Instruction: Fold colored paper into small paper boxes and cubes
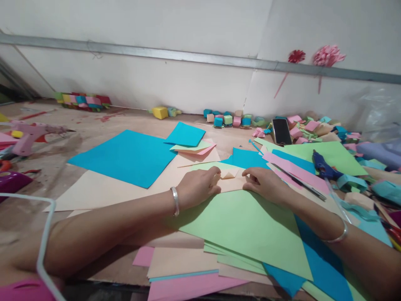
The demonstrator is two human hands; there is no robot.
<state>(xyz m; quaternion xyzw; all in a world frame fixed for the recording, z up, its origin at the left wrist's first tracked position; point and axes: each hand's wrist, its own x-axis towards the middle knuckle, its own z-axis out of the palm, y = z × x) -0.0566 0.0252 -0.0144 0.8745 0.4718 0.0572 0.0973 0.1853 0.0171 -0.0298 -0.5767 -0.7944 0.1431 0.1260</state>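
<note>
A small folded piece of peach paper [231, 184] lies between my hands, over a large light green sheet [247, 225]. My left hand [200, 186] pinches its left end with thumb and fingers. At the right end, my right hand [266, 184] grips it the same way, fingers curled. A raised fold shows along the paper's upper edge. Beneath the green sheet are more sheets in blue, peach and pink. Just right of my right hand, a pen-like dark tool [300, 182] rests on pink paper strips [296, 167].
A large blue sheet [125, 159] and a smaller blue square [186, 134] lie to the left. Small paper cubes [227, 119] line the wall. A phone [281, 131], a blue glue gun [324, 165] and paper scraps crowd the right; a pink glue gun [28, 136] sits far left.
</note>
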